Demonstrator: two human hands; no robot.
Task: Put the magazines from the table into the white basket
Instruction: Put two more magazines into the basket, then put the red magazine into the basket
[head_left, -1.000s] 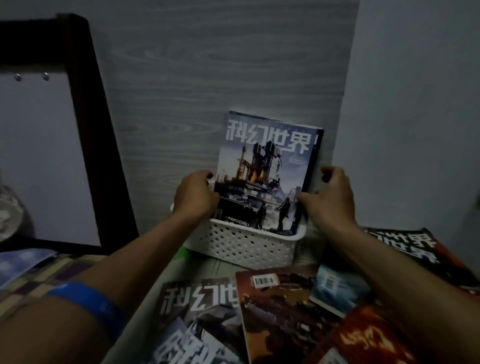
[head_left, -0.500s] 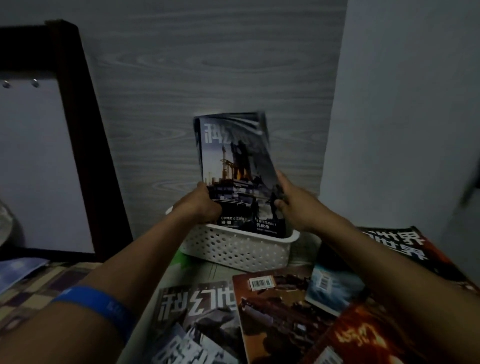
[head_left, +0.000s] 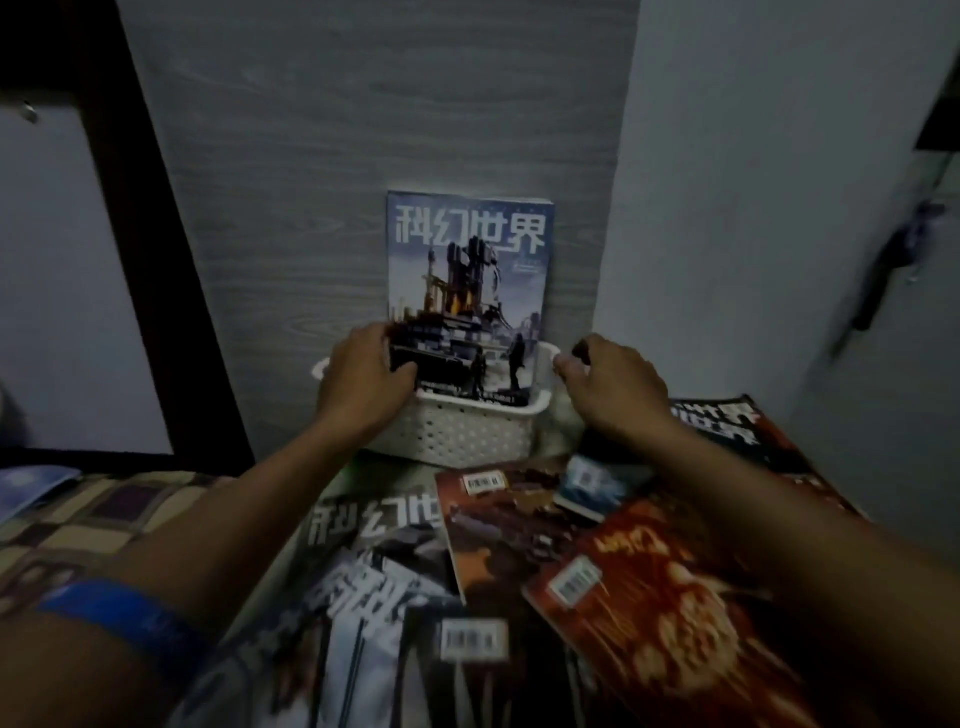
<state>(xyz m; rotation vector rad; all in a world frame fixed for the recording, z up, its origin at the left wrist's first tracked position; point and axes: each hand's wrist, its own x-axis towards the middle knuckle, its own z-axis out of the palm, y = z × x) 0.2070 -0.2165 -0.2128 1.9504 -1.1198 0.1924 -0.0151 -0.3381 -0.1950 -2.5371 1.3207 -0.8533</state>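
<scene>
White basket (head_left: 457, 431): I log one magazine (head_left: 467, 291) upright inside, left hand (head_left: 363, 384) gripping its edge; right hand (head_left: 613, 384) loosely curled, empty, beside the rim.

Both forearms reach forward, left hand (head_left: 363, 384) with fingers curled in a grip, right hand (head_left: 610, 387) loosely curled, fingertips free

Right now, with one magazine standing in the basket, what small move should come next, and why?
Probably let go with the left hand: the blue magazine already stands upright in the white basket, leaning toward the wall, and the right hand seems off it.
</scene>
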